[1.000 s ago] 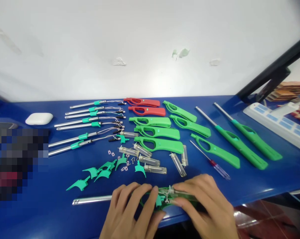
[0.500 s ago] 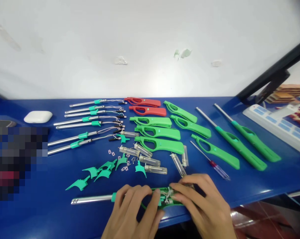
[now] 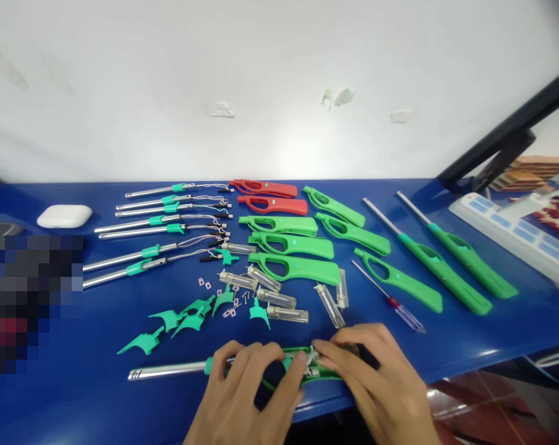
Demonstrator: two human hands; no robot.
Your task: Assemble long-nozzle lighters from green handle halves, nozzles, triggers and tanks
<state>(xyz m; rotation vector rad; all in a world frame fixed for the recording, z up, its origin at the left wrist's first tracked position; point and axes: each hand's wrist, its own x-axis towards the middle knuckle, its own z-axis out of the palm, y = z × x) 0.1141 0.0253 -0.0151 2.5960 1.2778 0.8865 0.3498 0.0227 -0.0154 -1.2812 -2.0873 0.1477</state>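
Observation:
An opened green lighter body (image 3: pixel 328 373) lies at the front edge of the blue table, its metal tube (image 3: pixel 168 369) pointing left. My left hand (image 3: pixel 254 389) is wrapped over the body near the tube, with its index finger and thumb by the teal trigger and white wires. My right hand (image 3: pixel 376 377) grips the body's right part, its fingertips pressing at the wires and a clear piece inside. Both hands partly hide the inner parts. Beyond them lie clear fuel tanks (image 3: pixel 287 314), teal triggers (image 3: pixel 143 341) and small pink pieces (image 3: pixel 233 312).
Metal tubes with wires (image 3: pixel 143 254) lie at the left, near a white case (image 3: pixel 65 216). Red shells (image 3: pixel 273 205) and green shells (image 3: pixel 307 270) fill the middle. A screwdriver (image 3: pixel 405 314), assembled green lighters (image 3: pixel 451 281) and a power strip (image 3: pixel 511 238) are at the right.
The view has shifted slightly. My left index finger has moved a little right over the wires, and my right fingertips have shifted slightly at the same spot.

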